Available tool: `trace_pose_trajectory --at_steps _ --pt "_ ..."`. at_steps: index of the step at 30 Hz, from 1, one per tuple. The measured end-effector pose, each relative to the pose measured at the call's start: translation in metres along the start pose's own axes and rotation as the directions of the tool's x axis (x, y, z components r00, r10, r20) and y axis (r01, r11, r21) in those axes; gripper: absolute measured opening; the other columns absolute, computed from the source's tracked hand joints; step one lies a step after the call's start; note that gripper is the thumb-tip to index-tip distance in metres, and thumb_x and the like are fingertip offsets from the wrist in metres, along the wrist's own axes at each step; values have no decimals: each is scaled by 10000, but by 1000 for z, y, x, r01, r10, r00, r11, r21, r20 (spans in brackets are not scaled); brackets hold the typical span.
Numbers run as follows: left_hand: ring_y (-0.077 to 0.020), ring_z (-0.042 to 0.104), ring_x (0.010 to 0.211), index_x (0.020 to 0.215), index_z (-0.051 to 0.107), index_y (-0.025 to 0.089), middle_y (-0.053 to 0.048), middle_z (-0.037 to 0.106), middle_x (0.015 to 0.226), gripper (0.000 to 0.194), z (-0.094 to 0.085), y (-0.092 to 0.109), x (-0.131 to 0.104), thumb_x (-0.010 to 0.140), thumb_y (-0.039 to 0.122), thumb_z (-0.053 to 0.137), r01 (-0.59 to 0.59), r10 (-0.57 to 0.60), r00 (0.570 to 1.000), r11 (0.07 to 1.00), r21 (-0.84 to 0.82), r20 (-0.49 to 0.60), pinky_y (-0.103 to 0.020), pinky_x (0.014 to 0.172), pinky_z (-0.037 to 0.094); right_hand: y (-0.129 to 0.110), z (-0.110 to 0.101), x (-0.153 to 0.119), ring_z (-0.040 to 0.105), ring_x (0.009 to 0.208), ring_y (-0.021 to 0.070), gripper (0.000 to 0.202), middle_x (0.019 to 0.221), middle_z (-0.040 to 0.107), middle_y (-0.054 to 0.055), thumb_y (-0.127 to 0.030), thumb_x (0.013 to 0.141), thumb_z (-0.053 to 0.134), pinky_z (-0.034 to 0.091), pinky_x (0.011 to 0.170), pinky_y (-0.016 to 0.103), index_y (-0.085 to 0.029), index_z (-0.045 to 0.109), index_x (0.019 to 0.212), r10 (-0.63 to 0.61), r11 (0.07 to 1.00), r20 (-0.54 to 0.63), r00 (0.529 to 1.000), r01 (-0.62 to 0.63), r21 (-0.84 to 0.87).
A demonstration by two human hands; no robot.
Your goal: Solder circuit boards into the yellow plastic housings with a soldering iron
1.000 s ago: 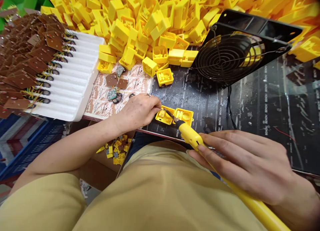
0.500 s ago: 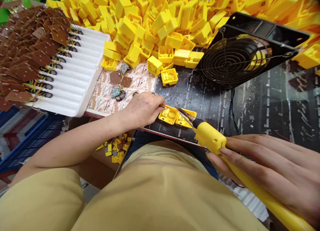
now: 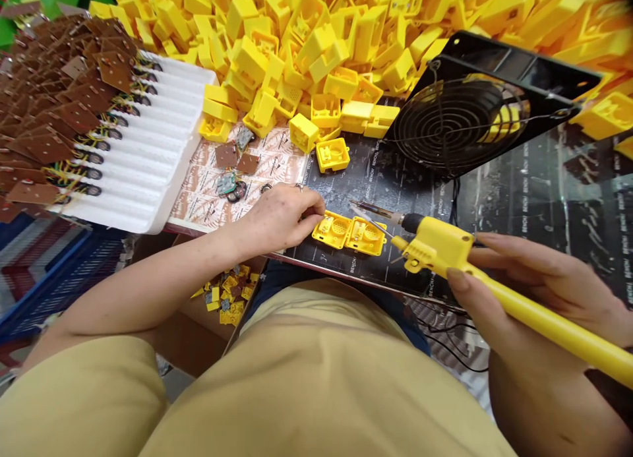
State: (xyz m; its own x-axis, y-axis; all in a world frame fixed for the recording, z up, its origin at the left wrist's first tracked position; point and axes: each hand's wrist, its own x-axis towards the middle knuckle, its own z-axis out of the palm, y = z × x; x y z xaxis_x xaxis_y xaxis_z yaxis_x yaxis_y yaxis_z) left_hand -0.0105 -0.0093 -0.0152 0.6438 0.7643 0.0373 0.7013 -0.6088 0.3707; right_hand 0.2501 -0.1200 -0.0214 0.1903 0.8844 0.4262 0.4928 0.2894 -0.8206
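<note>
An opened yellow plastic casing point(image 3: 332, 227) lies on the black-covered bench, its two halves side by side with their insides facing up. My left hand point(image 3: 289, 213) is closed, thumb and fingers pinching the casing's left edge. In my right hand point(image 3: 539, 292) is a yellow soldering iron point(image 3: 440, 246) with a dark metal tip and a thin feed tube beside it. Its tip points left, just above the right half of the casing. Another yellow casing part point(image 3: 332, 155) rests farther back, apart from both hands.
Yellow casings point(image 3: 297, 55) are heaped along the back. A black fan point(image 3: 459, 114) stands at the right. On the left, a white ribbed foam tray point(image 3: 168, 114) bears brown circuit boards point(image 3: 64, 107). Small wired parts point(image 3: 230, 185) lie near my left hand.
My right hand has turned and moved the soldering iron up and to the right, uncovering the casing's right half. My left hand stays at the casing's left edge.
</note>
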Motion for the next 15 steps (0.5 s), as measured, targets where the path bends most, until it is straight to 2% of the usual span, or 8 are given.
trace_pose_trajectory --at_steps 2,5,8,10,12,15 --pt "-164 647 744 857 674 149 -18 711 793 109 2 -1 -1 847 199 577 1 -3 1000 997 -75 -26 -296 787 463 9 2 3 660 628 88 451 840 729 -4 -150 669 823 561 603 150 -257 693 1088 -38 995 -42 998 42 88" --pt "-151 634 745 853 665 157 -2 699 783 92 6 -2 -2 844 197 583 13 -22 998 987 -161 -56 -310 837 448 14 6 4 664 618 76 378 821 732 8 -129 644 834 552 604 109 -211 716 993 -18 989 -125 992 37 146" --pt "-147 627 777 838 661 164 -2 690 798 82 10 -3 -3 844 196 586 38 -56 996 972 -233 -71 -317 867 440 16 8 5 664 604 94 304 798 728 26 -74 619 830 559 588 127 -175 711 880 -95 979 -136 986 117 165" --pt "-140 624 791 818 655 160 -12 687 821 82 11 -5 -3 846 190 584 50 -76 994 952 -303 -73 -294 846 452 16 6 6 664 589 118 316 766 721 31 -20 601 816 573 577 158 -162 691 855 -207 959 -101 973 222 174" --pt "-135 625 806 809 650 157 -25 685 854 87 10 -6 -3 848 190 580 58 -87 994 929 -364 -64 -269 813 466 15 1 8 670 597 140 313 743 709 30 -8 619 799 581 556 183 -163 669 858 -272 950 -33 962 274 148" --pt "-156 634 882 813 659 161 -41 694 912 78 2 -7 0 840 195 595 31 -33 999 946 -323 -1 -301 876 457 10 -11 12 671 614 144 249 802 703 41 -87 705 781 554 473 182 -181 643 890 -315 949 169 934 314 36"
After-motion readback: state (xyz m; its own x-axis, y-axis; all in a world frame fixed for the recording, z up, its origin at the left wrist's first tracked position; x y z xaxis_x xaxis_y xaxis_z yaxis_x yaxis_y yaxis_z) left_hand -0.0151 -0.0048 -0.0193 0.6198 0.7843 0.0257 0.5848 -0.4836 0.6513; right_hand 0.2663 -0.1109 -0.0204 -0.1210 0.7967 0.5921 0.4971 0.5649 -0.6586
